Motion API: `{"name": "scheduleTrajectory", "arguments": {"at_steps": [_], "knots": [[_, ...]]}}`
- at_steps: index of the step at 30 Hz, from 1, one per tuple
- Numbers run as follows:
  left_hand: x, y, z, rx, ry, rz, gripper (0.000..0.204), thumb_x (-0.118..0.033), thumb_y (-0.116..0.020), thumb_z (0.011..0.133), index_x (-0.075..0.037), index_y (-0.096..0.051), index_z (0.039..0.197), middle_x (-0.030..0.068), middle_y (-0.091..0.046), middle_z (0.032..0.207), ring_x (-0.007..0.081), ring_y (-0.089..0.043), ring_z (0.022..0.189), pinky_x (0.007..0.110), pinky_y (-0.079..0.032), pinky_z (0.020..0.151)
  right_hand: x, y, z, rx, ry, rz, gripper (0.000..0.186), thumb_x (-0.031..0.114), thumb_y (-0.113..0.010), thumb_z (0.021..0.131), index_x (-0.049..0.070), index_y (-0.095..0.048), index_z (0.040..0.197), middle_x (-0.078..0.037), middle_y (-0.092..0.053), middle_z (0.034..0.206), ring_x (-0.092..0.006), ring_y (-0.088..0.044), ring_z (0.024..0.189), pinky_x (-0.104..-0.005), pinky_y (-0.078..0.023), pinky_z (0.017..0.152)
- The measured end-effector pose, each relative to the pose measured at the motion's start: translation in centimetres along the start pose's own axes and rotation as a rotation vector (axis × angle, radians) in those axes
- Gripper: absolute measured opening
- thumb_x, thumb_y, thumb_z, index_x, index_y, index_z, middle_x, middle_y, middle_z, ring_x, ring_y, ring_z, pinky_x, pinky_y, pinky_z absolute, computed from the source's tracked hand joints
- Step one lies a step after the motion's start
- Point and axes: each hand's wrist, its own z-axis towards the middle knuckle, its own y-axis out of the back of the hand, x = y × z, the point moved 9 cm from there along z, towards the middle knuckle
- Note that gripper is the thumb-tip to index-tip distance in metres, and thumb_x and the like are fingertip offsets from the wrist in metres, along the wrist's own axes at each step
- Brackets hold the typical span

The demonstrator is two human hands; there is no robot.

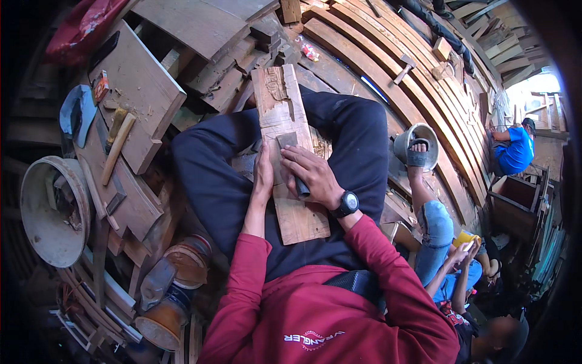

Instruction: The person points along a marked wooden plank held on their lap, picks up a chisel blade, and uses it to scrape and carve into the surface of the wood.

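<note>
- Plank (285, 151): I read a rough wooden board lying across the seated person's lap, its long axis running from the torso outward toward the knees, the far end carved and projecting past the dark trousers (206, 176).
- Right hand (310, 176): I see it clenched around a chisel (292, 162), the dark handle held in the fist at the near end and the flat blade pointing away up the plank, so tool and board share nearly the same axis.
- Left hand (263, 176): I see it laid on edge along the plank's left margin, fingers extended and pressing the wood; it grips nothing that I can make out, though its palm side is hidden from me.
- Governing relation: both hands sit near the board's middle, the right directly on top of it, the left beside it; the uncut length lies ahead of the blade, away from the body.
- Surroundings: a mallet (116, 145) rests on boards well apart to the left; a metal bowl (48, 209) sits further left; another person's foot (418, 156) rests in a grey bucket (401, 144) to the right.
</note>
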Motion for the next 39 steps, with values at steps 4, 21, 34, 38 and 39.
{"name": "scheduleTrajectory", "arguments": {"at_steps": [4, 21, 34, 38, 39], "knots": [[-0.1, -0.4, -0.3, -0.045, 0.019, -0.019, 0.061, -0.042, -0.028, 0.111, 0.006, -0.049, 0.143, 0.0177, -0.053, 0.145, 0.0232, -0.049, 0.132, 0.034, -0.035, 0.112, 0.2, -0.4, -1.4, 0.004, 0.068, 0.028, 0.046, 0.014, -0.071, 0.073, -0.002, -0.065, 0.116, -0.02, -0.064, 0.128, -0.0348, -0.06, 0.125, -0.044, -0.048, 0.109], [-0.7, -0.4, -0.7, -0.023, -0.004, 0.002, 0.061, -0.043, -0.029, 0.111, 0.006, -0.047, 0.144, 0.0171, -0.052, 0.145, 0.0224, -0.049, 0.131, 0.033, -0.035, 0.113, -0.1, 0.1, -0.3, -0.037, 0.032, 0.017, 0.037, 0.012, -0.067, 0.075, -0.001, -0.068, 0.109, -0.019, -0.067, 0.123, -0.034, -0.064, 0.119, -0.0443, -0.052, 0.105], [0.4, 0.3, -0.2, -0.087, 0.009, 0.019, 0.06, -0.042, -0.03, 0.111, 0.007, -0.052, 0.139, 0.0177, -0.055, 0.142, 0.0235, -0.051, 0.129, 0.033, -0.037, 0.111, 0.3, 0.1, -1.1, -0.029, -0.006, 0.026, 0.041, 0.011, -0.07, 0.075, -0.001, -0.067, 0.114, -0.019, -0.065, 0.128, -0.0361, -0.061, 0.125, -0.0468, -0.05, 0.106], [0.5, 0.1, 0.0, -0.009, 0.008, -0.078, 0.059, -0.04, -0.03, 0.111, 0.007, -0.052, 0.14, 0.0177, -0.056, 0.141, 0.023, -0.052, 0.129, 0.033, -0.037, 0.111, -0.5, -0.5, 0.4, 0.022, -0.063, 0.002, 0.041, 0.014, -0.072, 0.074, -0.002, -0.065, 0.111, -0.02, -0.062, 0.131, -0.0357, -0.056, 0.13, -0.0459, -0.044, 0.113], [0.3, 0.0, -0.1, -0.035, 0.019, -0.075, 0.059, -0.04, -0.03, 0.111, 0.007, -0.052, 0.139, 0.0177, -0.057, 0.14, 0.0228, -0.052, 0.128, 0.033, -0.037, 0.111, -0.7, -0.3, -0.1, -0.007, -0.04, 0.033, 0.042, 0.014, -0.072, 0.073, -0.002, -0.065, 0.111, -0.02, -0.062, 0.13, -0.0359, -0.057, 0.13, -0.0457, -0.044, 0.113]]}}
